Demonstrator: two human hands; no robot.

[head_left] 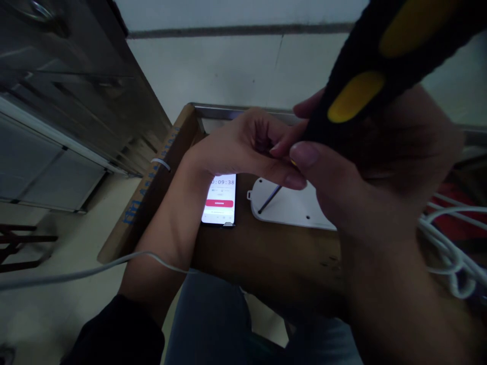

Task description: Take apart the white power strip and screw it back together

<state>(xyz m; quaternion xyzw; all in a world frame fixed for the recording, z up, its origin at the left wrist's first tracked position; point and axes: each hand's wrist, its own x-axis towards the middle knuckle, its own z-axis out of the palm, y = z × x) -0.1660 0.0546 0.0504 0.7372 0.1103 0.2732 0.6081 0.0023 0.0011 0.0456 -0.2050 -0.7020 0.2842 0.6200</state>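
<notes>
A screwdriver [355,96] with a thick black and yellow handle slants down from the upper right. My right hand [380,162] is closed around the lower part of that handle. The thumb and fingers of my left hand [262,147] pinch at the front of the screwdriver, where the handle meets the shaft. Its thin metal shaft reaches down to a hole near the left end of a flat white plastic casing [285,208]. The casing has several small dark holes and a loop at its left end. My right hand hides the casing's right part.
A lit phone [219,203] lies left of the casing on the wooden desk [266,243]. White cables [452,243] are coiled at the right near something red [456,218]. Another cable [95,271] crosses my left forearm. A dark cabinet [76,76] stands at the left.
</notes>
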